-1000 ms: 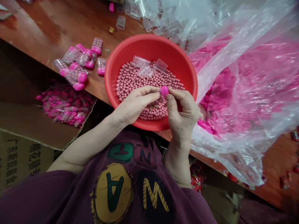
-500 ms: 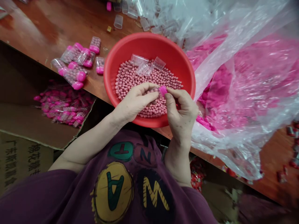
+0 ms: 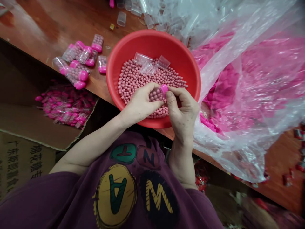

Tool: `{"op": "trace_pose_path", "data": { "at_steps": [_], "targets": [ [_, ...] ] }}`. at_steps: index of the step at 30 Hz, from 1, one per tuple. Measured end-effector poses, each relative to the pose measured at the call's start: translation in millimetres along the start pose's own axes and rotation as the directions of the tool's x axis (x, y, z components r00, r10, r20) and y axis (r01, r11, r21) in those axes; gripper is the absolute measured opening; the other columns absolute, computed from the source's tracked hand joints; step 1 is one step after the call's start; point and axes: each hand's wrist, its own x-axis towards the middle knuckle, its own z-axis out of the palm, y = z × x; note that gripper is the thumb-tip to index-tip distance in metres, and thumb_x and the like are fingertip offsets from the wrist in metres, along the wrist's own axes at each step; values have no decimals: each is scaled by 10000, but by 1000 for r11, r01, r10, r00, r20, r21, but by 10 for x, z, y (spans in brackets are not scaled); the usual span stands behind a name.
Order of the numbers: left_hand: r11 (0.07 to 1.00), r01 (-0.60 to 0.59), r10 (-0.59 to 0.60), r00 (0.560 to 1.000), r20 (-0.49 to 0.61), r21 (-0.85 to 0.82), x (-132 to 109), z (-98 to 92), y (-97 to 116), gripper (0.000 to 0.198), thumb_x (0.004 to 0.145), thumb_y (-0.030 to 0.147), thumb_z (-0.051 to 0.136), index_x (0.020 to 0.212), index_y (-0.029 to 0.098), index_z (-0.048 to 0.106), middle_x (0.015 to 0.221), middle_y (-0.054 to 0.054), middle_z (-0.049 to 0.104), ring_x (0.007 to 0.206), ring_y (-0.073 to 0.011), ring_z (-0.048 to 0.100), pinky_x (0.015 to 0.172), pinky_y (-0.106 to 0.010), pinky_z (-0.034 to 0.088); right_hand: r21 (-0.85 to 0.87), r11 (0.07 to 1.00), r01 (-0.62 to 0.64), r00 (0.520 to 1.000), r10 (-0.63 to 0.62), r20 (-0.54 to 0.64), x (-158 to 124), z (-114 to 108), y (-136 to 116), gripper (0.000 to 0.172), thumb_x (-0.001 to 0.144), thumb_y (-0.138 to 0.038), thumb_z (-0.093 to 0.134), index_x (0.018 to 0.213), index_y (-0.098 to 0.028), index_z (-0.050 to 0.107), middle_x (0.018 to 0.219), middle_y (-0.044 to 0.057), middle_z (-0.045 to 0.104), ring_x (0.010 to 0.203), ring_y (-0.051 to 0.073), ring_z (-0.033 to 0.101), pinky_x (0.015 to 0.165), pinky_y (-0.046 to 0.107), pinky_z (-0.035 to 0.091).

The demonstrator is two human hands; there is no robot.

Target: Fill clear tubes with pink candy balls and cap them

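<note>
My left hand (image 3: pixel 140 103) is closed around a small clear plastic container (image 3: pixel 156 94) filled with pink balls. At the container's open end sits a bright pink cap (image 3: pixel 164 90), pinched between the thumb and forefinger of my right hand (image 3: pixel 182 106). Whether the cap is fully seated I cannot tell. Both hands are over the front part of a red basin (image 3: pixel 188 54), which holds a heap of loose pink balls (image 3: pixel 133 81). Several clear empty containers (image 3: pixel 147 63) lie on top of the balls.
Capped, filled containers (image 3: pixel 77 63) lie on the table left of the basin. More fill a cardboard box (image 3: pixel 47 136) below the table edge. Clear empty containers (image 3: pixel 121 19) are spread behind the basin. To the right, a plastic bag (image 3: pixel 238 152) holds pink caps (image 3: pixel 269 79).
The container has turned in my left hand, so more of its balls show. The cap has tilted with it, and my right hand has shifted slightly left.
</note>
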Motion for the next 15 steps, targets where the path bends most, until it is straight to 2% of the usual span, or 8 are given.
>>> {"op": "trace_pose_path", "data": {
  "at_steps": [5, 9, 15],
  "targets": [
    [997, 72, -73, 997, -21, -11, 8, 30, 58, 304, 825, -121, 718, 908, 160, 640, 840, 48, 677, 840, -77, 668, 857, -228, 580, -47, 999, 23, 1000, -22, 13, 5, -15, -33, 123, 1085, -268, 711, 1116, -270, 829, 1002, -12, 853, 911, 163, 801, 847, 328, 659],
    [997, 73, -72, 995, -67, 19, 20, 38, 73, 329, 814, -149, 677, 877, 167, 613, 801, 57, 655, 811, -79, 656, 809, -223, 556, -102, 991, 82, 996, -85, -23, -15, 61, -15, 133, 1106, -243, 679, 1116, -264, 810, 1027, 5, 849, 943, 172, 807, 882, 342, 665],
    [997, 72, -72, 997, 14, -4, -1, -4, 100, 279, 807, -88, 732, 900, 158, 639, 822, 51, 654, 816, -81, 650, 847, -232, 568, -124, 962, 243, 966, -251, -54, -78, 59, 89, 153, 1114, -241, 677, 1186, -276, 808, 1042, 19, 836, 964, 186, 804, 888, 366, 674]
  ]
}}
